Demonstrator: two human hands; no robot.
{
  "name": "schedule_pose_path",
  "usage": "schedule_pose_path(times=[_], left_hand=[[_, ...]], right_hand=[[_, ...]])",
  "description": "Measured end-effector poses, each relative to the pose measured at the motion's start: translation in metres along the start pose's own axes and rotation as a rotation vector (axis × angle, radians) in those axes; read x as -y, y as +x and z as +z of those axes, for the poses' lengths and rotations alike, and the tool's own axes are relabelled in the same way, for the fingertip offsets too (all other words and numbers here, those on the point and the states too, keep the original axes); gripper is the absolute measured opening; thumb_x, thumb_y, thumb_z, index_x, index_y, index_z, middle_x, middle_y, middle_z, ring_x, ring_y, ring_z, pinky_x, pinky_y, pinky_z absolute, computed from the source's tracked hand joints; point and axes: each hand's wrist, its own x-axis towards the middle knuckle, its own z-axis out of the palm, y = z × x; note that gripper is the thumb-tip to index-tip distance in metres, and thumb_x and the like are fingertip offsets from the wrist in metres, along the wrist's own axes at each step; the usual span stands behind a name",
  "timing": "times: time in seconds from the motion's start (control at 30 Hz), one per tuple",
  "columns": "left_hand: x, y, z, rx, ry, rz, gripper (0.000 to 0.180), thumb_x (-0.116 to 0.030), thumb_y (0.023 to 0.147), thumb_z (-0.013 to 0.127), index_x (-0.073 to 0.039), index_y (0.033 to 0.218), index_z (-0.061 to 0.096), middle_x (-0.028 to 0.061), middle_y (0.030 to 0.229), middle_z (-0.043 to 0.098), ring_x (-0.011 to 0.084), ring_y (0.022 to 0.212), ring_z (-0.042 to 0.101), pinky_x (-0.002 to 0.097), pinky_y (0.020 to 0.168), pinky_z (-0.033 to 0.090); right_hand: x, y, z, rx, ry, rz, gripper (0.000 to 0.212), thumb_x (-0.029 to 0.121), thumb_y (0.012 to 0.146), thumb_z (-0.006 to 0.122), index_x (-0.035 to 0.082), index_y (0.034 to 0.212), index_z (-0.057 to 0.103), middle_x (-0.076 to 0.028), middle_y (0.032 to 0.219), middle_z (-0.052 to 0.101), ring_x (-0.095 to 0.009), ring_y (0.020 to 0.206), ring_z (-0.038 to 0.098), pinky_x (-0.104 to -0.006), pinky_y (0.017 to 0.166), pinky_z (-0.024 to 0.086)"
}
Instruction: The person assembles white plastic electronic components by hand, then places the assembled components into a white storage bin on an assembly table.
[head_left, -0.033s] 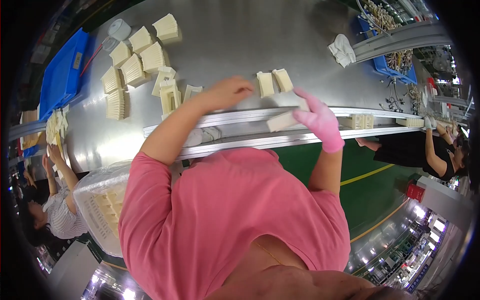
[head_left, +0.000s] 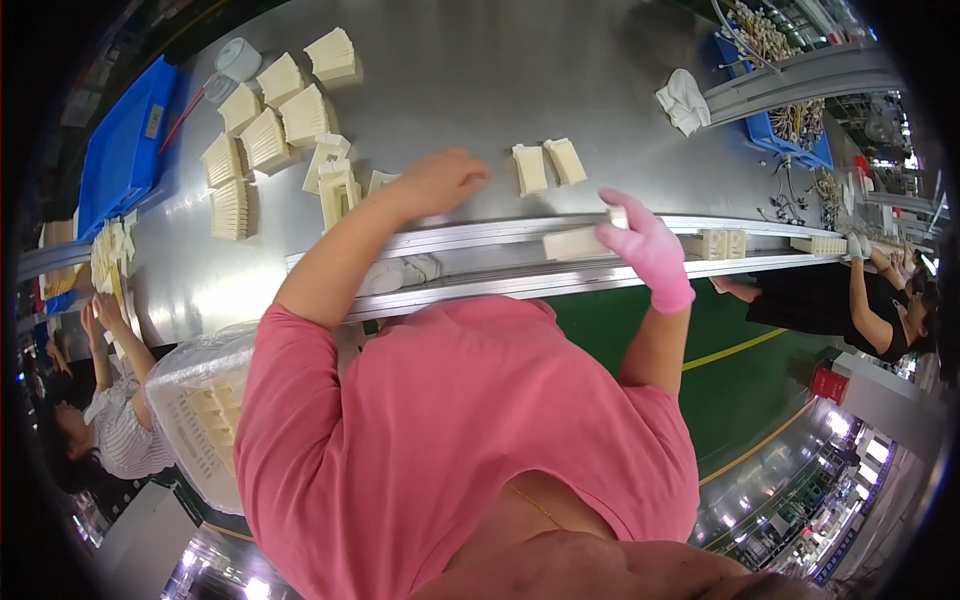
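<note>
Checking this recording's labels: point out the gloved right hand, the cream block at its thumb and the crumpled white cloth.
Gloved right hand [head_left: 643,250], head view: glove's middle.
Cream block [head_left: 574,244], head view: end left of thumb.
White cloth [head_left: 684,103], head view: middle folds.

Factory workshop — metal workbench [head_left: 520,80], blue bins [head_left: 125,150], co-workers [head_left: 130,440].

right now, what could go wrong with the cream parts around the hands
The cream block in the gloved right hand could slip and perhaps drop between the metal rails. The bare left forearm partly covers a pale part on the table, so a sweep of that arm might nudge it, though depth is hard to judge.
</note>
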Motion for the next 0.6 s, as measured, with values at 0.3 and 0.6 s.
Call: schedule_pose_path(times=[0.3, 0.6], left_hand=[[0.067, -0.036, 0.026, 0.573, 0.402, -0.387, 0.017, -0.009, 0.075, 0.047, -0.003, 0.087, 0.057, 0.0190, 0.088, 0.059, 0.0322, 0.086, 0.057, 0.0407, 0.072, 0.046], [0.073, -0.038, 0.027, 0.332, 0.469, -0.290, 0.015, -0.006, 0.070, 0.052, 0.000, 0.079, 0.062, 0.0182, 0.091, 0.058, 0.0310, 0.088, 0.057, 0.0386, 0.072, 0.047]], right_hand=[[-0.007, 0.009, 0.019, -0.337, -0.176, 0.058, 0.024, 0.016, 0.072, 0.058, 0.008, 0.094, 0.063, -0.007, 0.085, 0.062, -0.018, 0.080, 0.056, -0.0272, 0.074, 0.043], [-0.032, 0.021, 0.033, -0.782, -0.713, -0.256, 0.043, 0.012, 0.070, 0.056, 0.008, 0.113, 0.049, -0.012, 0.114, 0.047, -0.029, 0.106, 0.043, -0.0383, 0.089, 0.033]])
